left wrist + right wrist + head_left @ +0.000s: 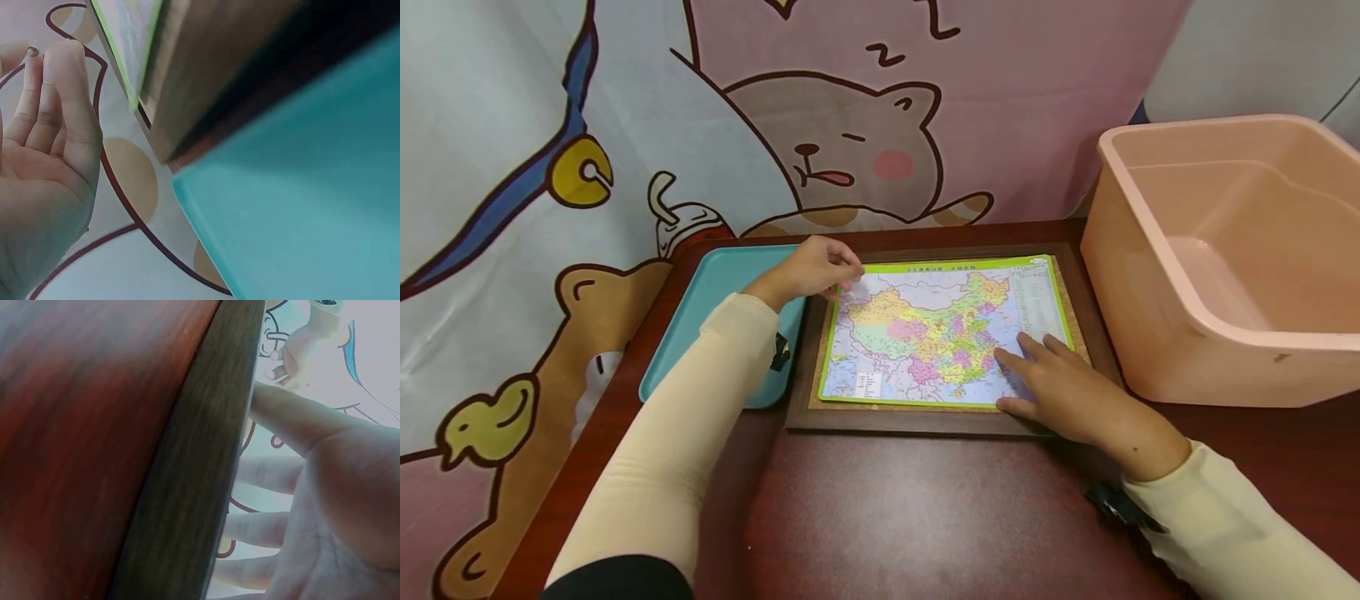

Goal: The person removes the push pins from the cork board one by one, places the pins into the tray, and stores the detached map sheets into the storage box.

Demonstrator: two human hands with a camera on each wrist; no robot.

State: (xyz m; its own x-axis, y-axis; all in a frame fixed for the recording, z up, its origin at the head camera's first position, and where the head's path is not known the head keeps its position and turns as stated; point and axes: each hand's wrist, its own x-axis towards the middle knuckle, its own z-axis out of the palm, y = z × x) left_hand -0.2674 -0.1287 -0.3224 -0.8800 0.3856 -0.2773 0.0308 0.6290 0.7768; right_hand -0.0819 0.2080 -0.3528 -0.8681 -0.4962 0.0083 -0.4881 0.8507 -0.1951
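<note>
Glossy rectangular map [925, 333], wood-framed corkboard [1072, 312], left hand [808, 271] pinching pin [32, 52]

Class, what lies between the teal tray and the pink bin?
In the head view, a framed board with a map on it lies between tray and bin.

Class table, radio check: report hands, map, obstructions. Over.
Left hand near upper-left corner of map, pinching small pin. Right hand spread over its right side. Map on framed board. Tray left, tub right, both off map.
</note>
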